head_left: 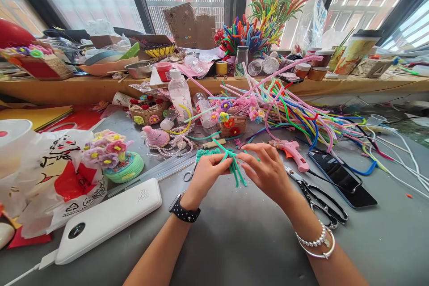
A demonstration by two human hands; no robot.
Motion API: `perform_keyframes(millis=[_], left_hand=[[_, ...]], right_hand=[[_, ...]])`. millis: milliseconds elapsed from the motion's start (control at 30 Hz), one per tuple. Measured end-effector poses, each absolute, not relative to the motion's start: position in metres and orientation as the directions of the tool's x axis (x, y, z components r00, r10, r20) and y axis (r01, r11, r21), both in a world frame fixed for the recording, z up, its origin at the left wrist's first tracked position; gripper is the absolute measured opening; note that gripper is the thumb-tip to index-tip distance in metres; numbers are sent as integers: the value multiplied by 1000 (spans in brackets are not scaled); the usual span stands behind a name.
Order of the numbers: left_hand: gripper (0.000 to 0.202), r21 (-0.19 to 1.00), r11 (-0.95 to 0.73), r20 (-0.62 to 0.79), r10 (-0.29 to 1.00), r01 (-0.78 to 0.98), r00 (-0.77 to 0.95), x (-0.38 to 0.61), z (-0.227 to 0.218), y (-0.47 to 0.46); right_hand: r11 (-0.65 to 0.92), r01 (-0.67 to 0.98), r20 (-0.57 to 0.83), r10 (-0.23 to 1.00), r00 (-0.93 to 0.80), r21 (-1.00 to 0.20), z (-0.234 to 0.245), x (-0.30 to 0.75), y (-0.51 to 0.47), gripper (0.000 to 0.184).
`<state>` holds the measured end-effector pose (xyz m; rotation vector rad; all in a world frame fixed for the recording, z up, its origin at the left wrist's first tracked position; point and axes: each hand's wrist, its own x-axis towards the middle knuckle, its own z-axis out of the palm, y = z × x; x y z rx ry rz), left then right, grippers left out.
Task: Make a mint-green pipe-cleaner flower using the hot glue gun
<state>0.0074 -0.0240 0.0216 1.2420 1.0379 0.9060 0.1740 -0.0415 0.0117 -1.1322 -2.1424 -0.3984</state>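
My left hand and my right hand meet above the grey table. Both pinch a small bundle of teal-green pipe cleaners, whose loose ends hang down between the two hands. My left fingers are curled round the bundle's left side. My right fingers are bent and press on its right side. A black dotted watch strap sits on my left wrist, and silver bracelets circle my right wrist.
A pink glue gun, black scissors and a dark phone lie to the right. A white power bank and a plastic bag are on the left. Loose coloured pipe cleaners, bottles and flower baskets crowd the back.
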Motion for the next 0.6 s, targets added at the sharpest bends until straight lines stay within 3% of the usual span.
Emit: perform_keyframes(millis=[100, 267, 433, 600], left_hand=[[22, 990, 126, -106, 956, -56, 274, 8, 21, -24], [23, 988, 122, -98, 968, -90, 231, 7, 20, -24], [26, 990, 94, -69, 973, -104, 221, 7, 19, -24], [25, 995, 18, -1, 985, -95, 173, 9, 17, -24]], right_hand=[[534, 839, 731, 531, -429, 104, 12, 171, -45, 23], [582, 802, 733, 485, -477, 137, 13, 168, -48, 16], [635, 770, 760, 472, -447, 58, 13, 169, -47, 17], [701, 704, 810, 477, -340, -118, 13, 168, -44, 16]])
